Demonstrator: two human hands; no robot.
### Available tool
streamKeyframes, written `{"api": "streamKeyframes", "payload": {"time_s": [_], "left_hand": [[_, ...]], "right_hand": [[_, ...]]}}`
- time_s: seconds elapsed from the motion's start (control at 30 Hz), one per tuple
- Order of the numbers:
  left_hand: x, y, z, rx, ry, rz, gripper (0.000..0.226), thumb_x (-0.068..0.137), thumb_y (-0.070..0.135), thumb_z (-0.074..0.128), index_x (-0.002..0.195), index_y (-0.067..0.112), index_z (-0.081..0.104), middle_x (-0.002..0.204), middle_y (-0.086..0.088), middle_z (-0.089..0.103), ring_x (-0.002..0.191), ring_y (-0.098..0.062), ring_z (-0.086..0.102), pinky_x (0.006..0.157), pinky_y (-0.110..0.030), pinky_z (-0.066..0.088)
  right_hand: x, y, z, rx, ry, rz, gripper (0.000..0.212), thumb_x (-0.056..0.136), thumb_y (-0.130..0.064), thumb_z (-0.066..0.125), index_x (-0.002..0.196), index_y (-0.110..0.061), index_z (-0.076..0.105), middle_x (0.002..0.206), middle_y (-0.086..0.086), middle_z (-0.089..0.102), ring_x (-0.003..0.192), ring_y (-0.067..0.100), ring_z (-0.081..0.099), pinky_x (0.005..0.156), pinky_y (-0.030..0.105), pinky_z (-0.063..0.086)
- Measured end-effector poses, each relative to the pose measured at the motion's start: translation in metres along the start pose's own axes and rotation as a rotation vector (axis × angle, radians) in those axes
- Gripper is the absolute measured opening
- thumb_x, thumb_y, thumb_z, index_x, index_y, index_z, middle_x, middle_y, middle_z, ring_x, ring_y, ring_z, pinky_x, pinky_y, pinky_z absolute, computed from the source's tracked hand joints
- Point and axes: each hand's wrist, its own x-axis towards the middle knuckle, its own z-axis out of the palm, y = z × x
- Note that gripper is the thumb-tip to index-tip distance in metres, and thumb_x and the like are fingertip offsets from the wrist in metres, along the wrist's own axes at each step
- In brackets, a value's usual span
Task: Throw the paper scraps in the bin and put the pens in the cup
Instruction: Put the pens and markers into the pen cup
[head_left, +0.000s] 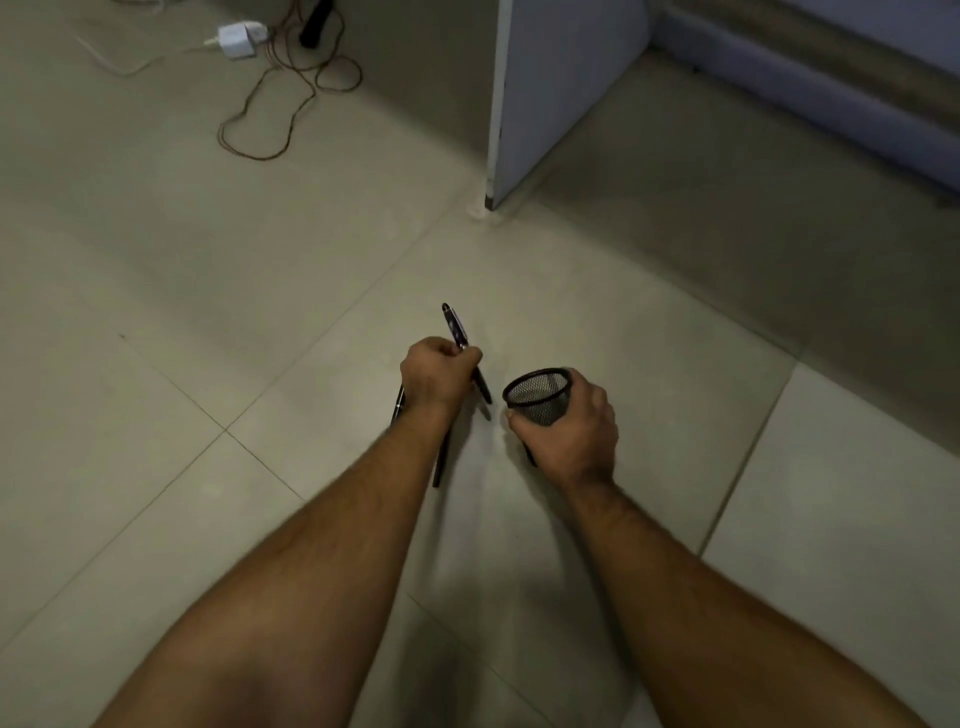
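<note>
My left hand (434, 376) is closed around a dark pen (457, 330) whose clip end sticks up past my knuckles and whose tip points down toward the right. Two more dark pens (441, 460) lie on the tiled floor under my left wrist, partly hidden by it. My right hand (569, 426) grips a black mesh cup (537, 397) from its right side, the open mouth tilted toward the left hand. The cup looks empty. No paper scraps or bin are in view.
A pale blue cabinet panel (545, 104) stands on the floor ahead, with its corner foot (478, 210) close by. A white power adapter (239, 39) and tangled brown cables (280, 98) lie at the far left. A low ledge (831, 93) runs along the far right.
</note>
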Motion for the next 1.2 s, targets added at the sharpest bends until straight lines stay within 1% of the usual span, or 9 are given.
{"api": "streamKeyframes", "payload": {"time_s": [0.07,0.2,0.33,0.57,0.73,0.87,0.97,1.1,1.2], "left_hand": [[0.002,0.012,0.005,-0.174,-0.044,0.001,0.016,0.07,0.02,0.07,0.059,0.011,0.063,0.062,-0.008,0.067,0.058,-0.025,0.067,0.063,-0.039,0.062],[-0.005,0.022,0.017,-0.35,-0.216,-0.051,0.01,0.083,0.007,0.067,0.078,-0.001,0.064,0.07,-0.016,0.064,0.053,-0.021,0.061,0.056,-0.03,0.059],[-0.009,0.01,0.026,-0.14,-0.307,-0.01,0.012,0.078,0.015,0.076,0.078,0.005,0.07,0.066,-0.006,0.068,0.05,-0.012,0.058,0.044,-0.019,0.045],[-0.011,-0.006,0.025,0.051,-0.347,0.067,0.014,0.073,0.022,0.082,0.078,0.009,0.076,0.074,-0.003,0.073,0.067,-0.012,0.064,0.062,-0.024,0.051],[-0.014,-0.019,0.014,0.053,-0.112,0.104,0.028,0.077,0.027,0.074,0.056,0.014,0.063,0.052,0.004,0.059,0.054,-0.013,0.053,0.06,-0.026,0.046],[-0.021,-0.036,0.004,0.56,-0.003,0.117,0.024,0.084,0.029,0.062,0.084,0.006,0.07,0.088,-0.012,0.072,0.085,-0.03,0.066,0.074,-0.031,0.051],[-0.028,-0.037,0.007,0.832,-0.037,0.102,0.023,0.089,0.023,0.062,0.101,0.004,0.066,0.103,-0.015,0.07,0.094,-0.031,0.067,0.076,-0.033,0.054],[-0.031,-0.038,0.013,0.967,-0.094,0.056,0.022,0.086,0.012,0.066,0.106,0.003,0.064,0.106,-0.014,0.069,0.096,-0.027,0.068,0.076,-0.035,0.056],[-0.032,-0.037,0.014,0.881,-0.105,0.048,0.019,0.087,0.017,0.067,0.101,0.004,0.065,0.104,-0.013,0.07,0.092,-0.025,0.067,0.069,-0.03,0.053]], "right_hand": [[0.002,0.001,-0.002,-0.057,0.005,-0.034,0.089,0.059,-0.055,0.083,0.134,-0.018,0.051,0.123,0.008,0.058,0.112,0.03,0.055,0.095,0.039,0.045],[0.006,0.001,0.003,-0.108,0.018,-0.035,0.088,0.054,-0.06,0.08,0.13,-0.023,0.054,0.116,0.005,0.06,0.107,0.031,0.058,0.089,0.041,0.046],[0.011,-0.004,0.008,-0.112,0.021,-0.059,0.083,0.056,-0.062,0.074,0.127,-0.025,0.054,0.114,0.004,0.061,0.105,0.031,0.058,0.087,0.04,0.045],[0.017,-0.001,0.003,-0.09,0.033,-0.07,0.087,0.055,-0.058,0.076,0.132,-0.025,0.051,0.12,0.004,0.058,0.111,0.029,0.056,0.093,0.041,0.043],[0.014,-0.004,0.003,-0.081,0.028,-0.087,0.088,0.055,-0.059,0.079,0.132,-0.025,0.052,0.121,0.005,0.058,0.111,0.031,0.055,0.092,0.041,0.042],[0.01,-0.01,0.005,-0.083,0.01,-0.118,0.083,0.056,-0.055,0.078,0.13,-0.026,0.053,0.119,0.003,0.058,0.11,0.029,0.055,0.092,0.039,0.042],[0.008,-0.012,0.007,-0.096,-0.019,-0.13,0.084,0.057,-0.057,0.078,0.13,-0.027,0.05,0.121,0.001,0.057,0.111,0.026,0.054,0.093,0.038,0.041],[0.004,-0.013,0.008,-0.086,-0.039,-0.137,0.081,0.059,-0.059,0.076,0.129,-0.028,0.05,0.121,0.001,0.057,0.11,0.025,0.054,0.093,0.037,0.041],[0.003,-0.011,0.007,-0.063,-0.044,-0.145,0.078,0.059,-0.06,0.076,0.126,-0.029,0.051,0.119,0.0,0.057,0.11,0.025,0.054,0.092,0.038,0.042]]}}
